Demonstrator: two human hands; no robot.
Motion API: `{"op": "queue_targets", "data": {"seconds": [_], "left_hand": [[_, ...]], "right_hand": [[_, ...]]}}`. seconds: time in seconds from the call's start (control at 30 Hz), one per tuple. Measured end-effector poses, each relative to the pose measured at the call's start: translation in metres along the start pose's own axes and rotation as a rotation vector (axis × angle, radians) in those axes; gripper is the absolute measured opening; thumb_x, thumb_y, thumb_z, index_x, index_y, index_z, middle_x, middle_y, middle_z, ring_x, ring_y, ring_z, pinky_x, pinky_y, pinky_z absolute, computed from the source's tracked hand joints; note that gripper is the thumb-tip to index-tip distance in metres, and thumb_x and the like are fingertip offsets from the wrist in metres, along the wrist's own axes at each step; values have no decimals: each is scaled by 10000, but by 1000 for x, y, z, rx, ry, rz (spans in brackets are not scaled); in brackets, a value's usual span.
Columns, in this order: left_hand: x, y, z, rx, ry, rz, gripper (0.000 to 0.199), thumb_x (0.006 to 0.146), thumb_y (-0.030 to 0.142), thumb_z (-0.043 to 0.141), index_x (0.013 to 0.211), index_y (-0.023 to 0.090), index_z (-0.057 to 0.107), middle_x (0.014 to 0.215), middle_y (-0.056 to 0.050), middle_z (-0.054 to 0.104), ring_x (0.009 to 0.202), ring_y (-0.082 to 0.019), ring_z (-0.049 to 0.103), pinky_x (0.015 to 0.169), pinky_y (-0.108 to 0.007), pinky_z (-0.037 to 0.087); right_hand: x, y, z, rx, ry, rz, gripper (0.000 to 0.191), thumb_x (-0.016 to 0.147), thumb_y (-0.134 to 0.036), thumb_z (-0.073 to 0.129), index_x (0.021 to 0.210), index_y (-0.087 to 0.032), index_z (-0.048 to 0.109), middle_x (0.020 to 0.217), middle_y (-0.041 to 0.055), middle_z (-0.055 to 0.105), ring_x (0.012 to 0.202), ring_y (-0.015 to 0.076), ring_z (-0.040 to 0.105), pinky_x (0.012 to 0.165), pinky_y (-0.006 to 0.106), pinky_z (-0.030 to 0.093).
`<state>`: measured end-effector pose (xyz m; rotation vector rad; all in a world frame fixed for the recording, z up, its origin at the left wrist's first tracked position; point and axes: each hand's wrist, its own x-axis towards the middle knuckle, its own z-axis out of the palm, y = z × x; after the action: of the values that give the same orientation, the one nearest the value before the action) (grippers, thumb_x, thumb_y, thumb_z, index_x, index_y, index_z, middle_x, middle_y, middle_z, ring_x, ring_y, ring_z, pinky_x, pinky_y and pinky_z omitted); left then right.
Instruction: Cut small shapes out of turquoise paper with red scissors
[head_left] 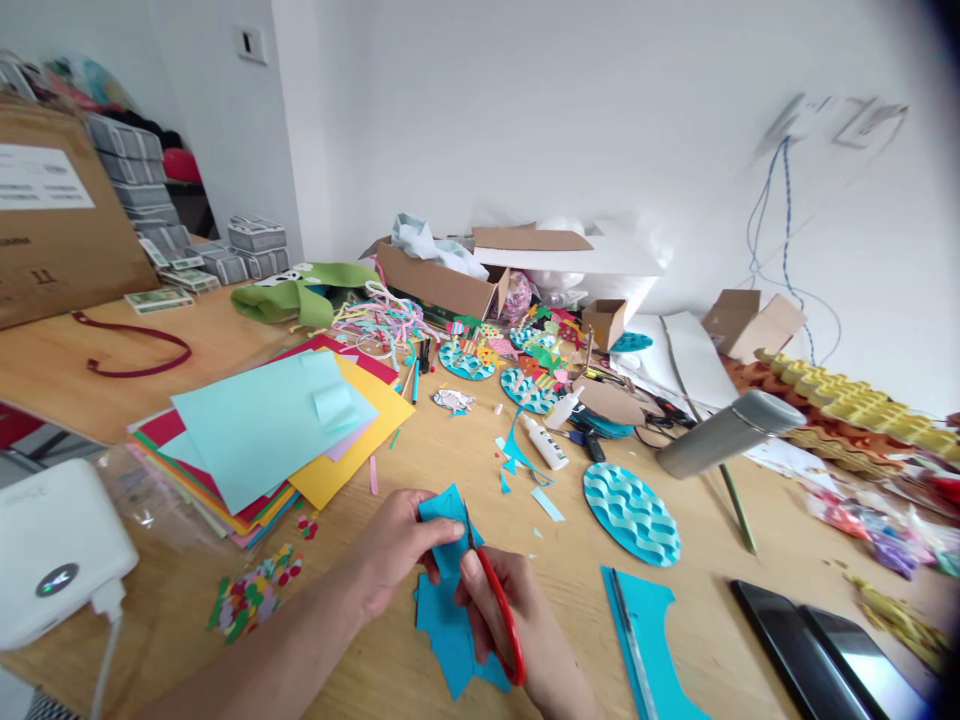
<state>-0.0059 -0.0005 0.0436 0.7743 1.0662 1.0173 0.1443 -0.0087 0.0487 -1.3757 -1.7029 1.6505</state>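
Between the thumb and fingers of my left hand (401, 540) is a piece of blue paper (442, 515), held above the table. My right hand (506, 590) grips red-handled scissors (501, 620), whose blades point up and away from me along the paper's right side. Whether the blades are cutting into it I cannot tell. Below my hands lie more blue paper pieces (448, 640) with angular edges, partly covered by my right hand. To the right, a larger blue sheet with a curved cut-out (656, 640) has a pen (632, 640) lying on it.
A stack of coloured paper (247, 430) and a white power bank (60, 555) are at left. Ahead are a glue bottle (546, 443), blue scraps and wavy-patterned ovals (630, 512). At right are a grey flask (727, 435) and two phones (787, 650).
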Motion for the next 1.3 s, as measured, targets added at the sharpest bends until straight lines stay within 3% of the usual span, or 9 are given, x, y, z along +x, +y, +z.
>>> {"op": "queue_targets", "data": {"seconds": [1.3], "left_hand": [[-2, 2, 1, -41, 1, -6, 251, 611, 343, 695, 584, 165, 520, 505, 34, 504, 454, -94, 463, 410, -202, 377]], "right_hand": [[-1, -1, 0, 4, 31, 9, 676, 697, -824, 452, 629, -155, 517, 367, -50, 414, 305, 61, 356, 333, 180, 251]]}}
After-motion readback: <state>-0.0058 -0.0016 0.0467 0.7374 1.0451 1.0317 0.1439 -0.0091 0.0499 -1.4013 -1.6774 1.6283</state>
